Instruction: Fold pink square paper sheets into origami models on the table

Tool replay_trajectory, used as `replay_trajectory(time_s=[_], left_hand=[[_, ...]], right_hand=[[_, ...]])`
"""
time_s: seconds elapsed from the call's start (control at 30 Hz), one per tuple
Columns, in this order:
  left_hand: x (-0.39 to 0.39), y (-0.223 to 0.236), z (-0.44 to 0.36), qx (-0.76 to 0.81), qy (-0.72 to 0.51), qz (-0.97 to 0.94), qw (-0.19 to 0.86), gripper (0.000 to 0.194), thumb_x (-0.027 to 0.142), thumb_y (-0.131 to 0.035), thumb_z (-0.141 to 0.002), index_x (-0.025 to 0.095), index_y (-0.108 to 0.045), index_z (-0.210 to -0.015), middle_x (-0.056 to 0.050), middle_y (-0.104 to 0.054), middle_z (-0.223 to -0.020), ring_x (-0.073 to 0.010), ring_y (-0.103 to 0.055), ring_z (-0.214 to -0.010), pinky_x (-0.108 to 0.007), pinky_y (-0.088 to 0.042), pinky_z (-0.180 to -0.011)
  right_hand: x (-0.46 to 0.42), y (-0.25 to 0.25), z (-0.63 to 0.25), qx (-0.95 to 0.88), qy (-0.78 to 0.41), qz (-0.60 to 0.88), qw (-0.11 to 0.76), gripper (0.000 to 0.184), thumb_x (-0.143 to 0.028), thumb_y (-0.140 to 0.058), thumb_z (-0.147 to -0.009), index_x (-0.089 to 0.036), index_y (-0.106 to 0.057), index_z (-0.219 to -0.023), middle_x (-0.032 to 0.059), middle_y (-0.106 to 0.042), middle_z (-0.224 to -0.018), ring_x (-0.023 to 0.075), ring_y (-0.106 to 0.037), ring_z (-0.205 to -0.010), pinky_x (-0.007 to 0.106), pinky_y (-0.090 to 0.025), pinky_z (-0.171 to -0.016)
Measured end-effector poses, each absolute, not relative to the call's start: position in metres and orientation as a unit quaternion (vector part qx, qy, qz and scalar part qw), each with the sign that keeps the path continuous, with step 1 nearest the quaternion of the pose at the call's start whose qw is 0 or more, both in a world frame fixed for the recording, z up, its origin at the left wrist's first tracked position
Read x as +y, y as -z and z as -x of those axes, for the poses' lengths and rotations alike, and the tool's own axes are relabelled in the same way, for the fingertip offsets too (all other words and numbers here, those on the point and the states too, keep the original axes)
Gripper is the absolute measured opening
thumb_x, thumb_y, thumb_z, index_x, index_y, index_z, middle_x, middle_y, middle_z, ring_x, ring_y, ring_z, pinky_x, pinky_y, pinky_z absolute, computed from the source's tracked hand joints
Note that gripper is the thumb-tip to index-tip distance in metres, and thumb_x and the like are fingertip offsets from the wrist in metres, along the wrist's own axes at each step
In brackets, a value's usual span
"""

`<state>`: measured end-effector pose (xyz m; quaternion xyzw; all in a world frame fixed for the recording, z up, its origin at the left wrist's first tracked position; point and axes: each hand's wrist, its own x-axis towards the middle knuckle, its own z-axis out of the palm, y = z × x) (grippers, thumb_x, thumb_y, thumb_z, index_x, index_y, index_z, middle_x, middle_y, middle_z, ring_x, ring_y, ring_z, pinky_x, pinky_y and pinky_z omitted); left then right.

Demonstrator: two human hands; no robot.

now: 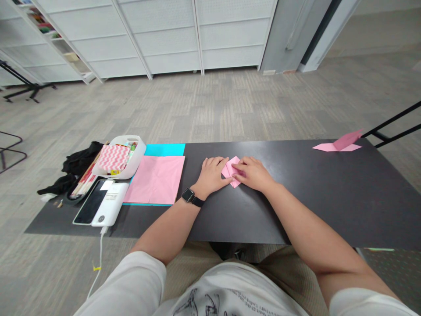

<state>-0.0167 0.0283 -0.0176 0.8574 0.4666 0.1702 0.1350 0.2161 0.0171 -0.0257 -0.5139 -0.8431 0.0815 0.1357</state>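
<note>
A small piece of folded pink paper [234,169] lies on the dark table in front of me, with slanting creases and a pointed lower end. My left hand [213,174] holds its left side, thumb near the lower edge and index finger at the upper edge. On the right side, my right hand [252,173] grips the paper with thumb and bent fingers on its surface. Parts of the paper are hidden beneath the fingers of both hands. A black watch [189,195] is on my left wrist.
Left of my hands lie pink sheets [158,180] over a blue sheet [166,149]. Beyond them are a white basket [140,151], a phone [92,202] and a white power bank [111,204] with a cable. A folded pink paper figure [342,144] stands at the far right.
</note>
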Motion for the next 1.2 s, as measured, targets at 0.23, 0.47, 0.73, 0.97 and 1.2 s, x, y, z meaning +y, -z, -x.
replay_trajectory(time_s=[0.23,0.47,0.73,0.97,1.2], left_hand=[[0.031,0.024,0.016,0.493,-0.172,-0.838,0.158,0.075,0.057,-0.071,-0.094,0.026,-0.047,-0.158,-0.013,-0.053,-0.159,-0.0346,-0.044,-0.150,-0.067,-0.018,-0.132],[0.037,0.028,0.015,0.515,-0.184,-0.824,0.149,0.060,0.046,-0.070,-0.095,0.028,-0.055,-0.150,-0.011,-0.059,-0.151,-0.0336,-0.048,-0.144,-0.068,-0.016,-0.132],[0.050,0.030,0.007,0.569,-0.203,-0.789,0.112,0.042,0.042,-0.072,-0.096,0.029,-0.064,-0.135,-0.008,-0.064,-0.139,-0.0323,-0.053,-0.135,-0.058,-0.026,-0.129],[0.054,0.030,0.004,0.588,-0.232,-0.768,0.101,0.036,0.036,-0.068,-0.099,0.027,-0.064,-0.134,-0.008,-0.067,-0.135,-0.0304,-0.057,-0.127,-0.050,-0.039,-0.118],[0.039,0.015,0.014,0.443,-0.217,-0.857,0.153,0.021,0.028,-0.066,-0.098,0.026,-0.071,-0.118,-0.005,-0.072,-0.125,-0.0256,-0.062,-0.120,-0.043,-0.046,-0.109]], right_hand=[[0.016,0.025,-0.215,-0.839,-0.082,0.518,0.144,0.036,-0.041,-0.069,-0.098,-0.029,-0.077,-0.131,0.0109,-0.067,-0.118,0.0303,-0.059,-0.108,0.045,-0.044,-0.093],[0.018,0.026,-0.216,-0.839,-0.092,0.517,0.140,0.036,-0.042,-0.066,-0.101,-0.028,-0.076,-0.133,0.0111,-0.068,-0.117,0.0303,-0.059,-0.108,0.045,-0.044,-0.094],[0.018,0.026,-0.216,-0.840,-0.091,0.517,0.135,0.037,-0.039,-0.068,-0.099,-0.029,-0.076,-0.134,0.0104,-0.068,-0.117,0.0303,-0.059,-0.107,0.045,-0.045,-0.092],[0.019,0.025,-0.218,-0.841,-0.086,0.521,0.116,0.039,-0.040,-0.067,-0.100,-0.028,-0.073,-0.137,0.0111,-0.068,-0.120,0.0316,-0.060,-0.111,0.045,-0.045,-0.094],[0.017,0.022,-0.215,-0.833,-0.088,0.531,0.125,0.040,-0.040,-0.069,-0.099,-0.025,-0.071,-0.135,0.0122,-0.069,-0.116,0.0324,-0.061,-0.109,0.046,-0.047,-0.094]])
